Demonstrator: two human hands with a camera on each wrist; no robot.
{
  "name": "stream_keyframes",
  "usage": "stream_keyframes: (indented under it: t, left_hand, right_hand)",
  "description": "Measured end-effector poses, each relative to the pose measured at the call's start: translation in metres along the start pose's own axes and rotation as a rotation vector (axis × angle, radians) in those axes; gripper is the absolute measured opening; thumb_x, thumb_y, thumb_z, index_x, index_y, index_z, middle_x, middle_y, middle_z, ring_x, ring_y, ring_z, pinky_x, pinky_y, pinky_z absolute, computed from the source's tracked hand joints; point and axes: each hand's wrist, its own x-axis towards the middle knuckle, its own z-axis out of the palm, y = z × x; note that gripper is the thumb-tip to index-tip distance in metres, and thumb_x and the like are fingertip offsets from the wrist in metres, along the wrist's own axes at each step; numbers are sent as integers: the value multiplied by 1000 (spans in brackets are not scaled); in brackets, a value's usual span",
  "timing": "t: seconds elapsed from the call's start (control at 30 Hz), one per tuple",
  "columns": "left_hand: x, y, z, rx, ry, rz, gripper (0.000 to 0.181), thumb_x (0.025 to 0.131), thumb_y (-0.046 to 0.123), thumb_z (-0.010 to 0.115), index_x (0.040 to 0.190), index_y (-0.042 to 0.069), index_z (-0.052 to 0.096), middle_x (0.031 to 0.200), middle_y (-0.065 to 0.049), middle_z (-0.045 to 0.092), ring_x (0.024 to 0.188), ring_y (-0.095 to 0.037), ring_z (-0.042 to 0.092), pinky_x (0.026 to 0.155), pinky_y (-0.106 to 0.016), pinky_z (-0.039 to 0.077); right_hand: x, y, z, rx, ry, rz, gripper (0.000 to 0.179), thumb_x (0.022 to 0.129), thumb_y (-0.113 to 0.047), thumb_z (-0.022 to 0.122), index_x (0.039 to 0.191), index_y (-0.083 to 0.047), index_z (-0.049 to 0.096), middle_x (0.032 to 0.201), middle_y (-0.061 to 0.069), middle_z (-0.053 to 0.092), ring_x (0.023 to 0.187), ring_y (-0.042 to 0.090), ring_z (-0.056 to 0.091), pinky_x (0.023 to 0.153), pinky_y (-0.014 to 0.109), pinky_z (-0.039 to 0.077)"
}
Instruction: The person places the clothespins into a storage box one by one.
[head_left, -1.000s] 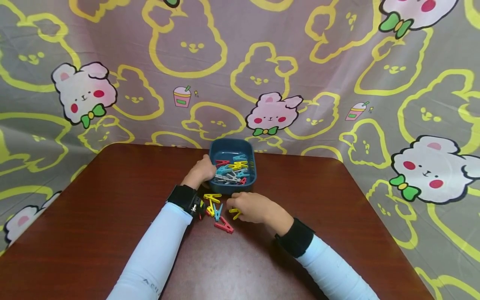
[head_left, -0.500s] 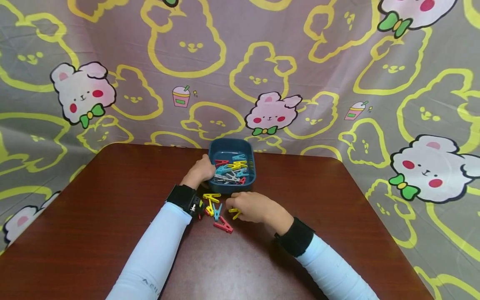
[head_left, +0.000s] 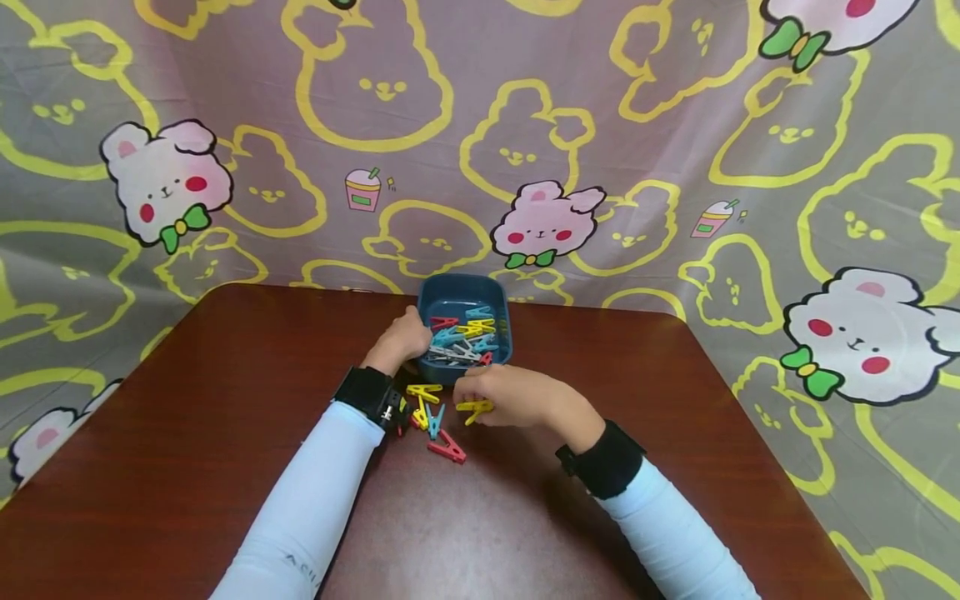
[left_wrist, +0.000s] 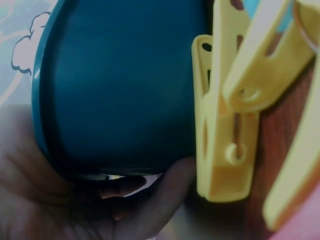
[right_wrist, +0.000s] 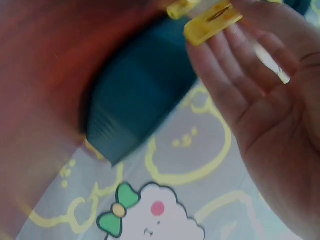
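A dark blue plastic basket [head_left: 502, 293] stands at the table's far side with several red, yellow, blue and grey clothespins inside. My left hand [head_left: 402, 337] grips its left side; the left wrist view shows fingers against the basket wall [left_wrist: 125, 90]. In front of the basket my right hand [head_left: 510, 396] pinches a yellow clothespin [head_left: 474, 407], also seen at the fingertips in the right wrist view, where the clothespin [right_wrist: 212, 22] is partly cut off. Left of this hand lie loose yellow clothespins [head_left: 424, 392], a blue clothespin [head_left: 435, 422] and a red clothespin [head_left: 448, 448].
The brown wooden table [head_left: 247, 400] ends just behind the basket. A patterned cloth [head_left: 450, 125] with rabbits and yellow outlines hangs behind and along both sides. My left forearm lies beside the loose clothespins and hides part of the pile.
My right hand has lifted slightly towards the basket, raising the yellow clothespin from the table. My left hand has stayed on the basket, and the loose clothespins lie as before.
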Motion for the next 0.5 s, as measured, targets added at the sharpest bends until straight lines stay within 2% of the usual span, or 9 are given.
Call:
stream_keyframes:
  t: [0.13,0.3,0.5]
  left_hand:
    - [1,1,-1,-8,-3,3,71,115,23,39,172,0,3,163,-33,43,119,-46,70,69,-45,68]
    - [1,1,0,-25,-2,5,69,114,20,39,171,0,5,162,-33,44,122,-47,68,66,-44,68]
    - [3,1,-2,-32,-11,-3,71,114,19,38,173,3,1,170,-32,36,121,-46,69,68,-46,68]
  right_hand:
    - [-1,7,-23,43,72,-3,37,96,-11,83,131,-9,71,126,9,76,114,22,68,100,39,65]
    - [10,28,-48,14,252,59,37,96,-11,83,132,-11,73,129,6,76,117,24,70,104,42,64]
    - [34,62,-55,39,451,149,33,99,-10,79,131,-9,73,127,10,75,118,29,70,107,47,61]
